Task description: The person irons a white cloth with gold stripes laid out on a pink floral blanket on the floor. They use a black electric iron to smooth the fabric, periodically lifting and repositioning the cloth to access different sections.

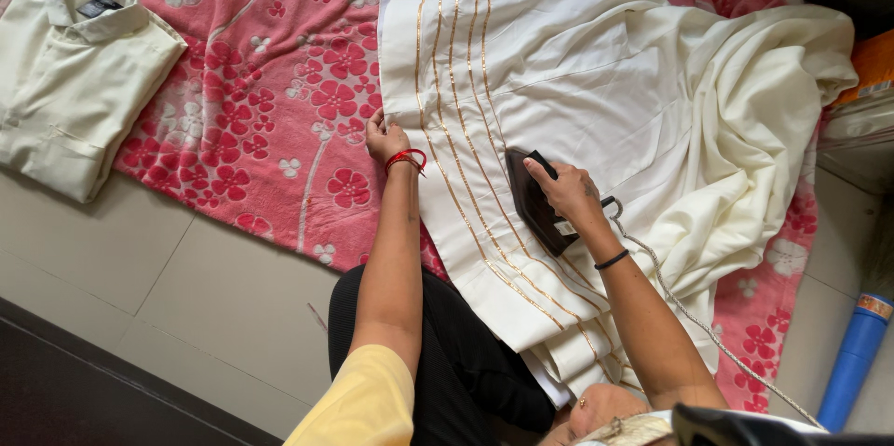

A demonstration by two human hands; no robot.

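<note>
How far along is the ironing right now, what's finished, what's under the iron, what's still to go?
Looks done: a cream shirt lies folded on the pink floral blanket. In hand: the right hand presses the dark iron on the cream cloth with gold stripes, while the left hand pins its edge flat. Left: the rumpled, bunched part of the cloth on the far side, probably not ironed yet.

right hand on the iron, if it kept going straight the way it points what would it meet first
The right hand grips the dark iron, which seems to point up and left across the cream cloth. On that line it would probably first cross the gold stripes, then reach the pink floral blanket.
</note>
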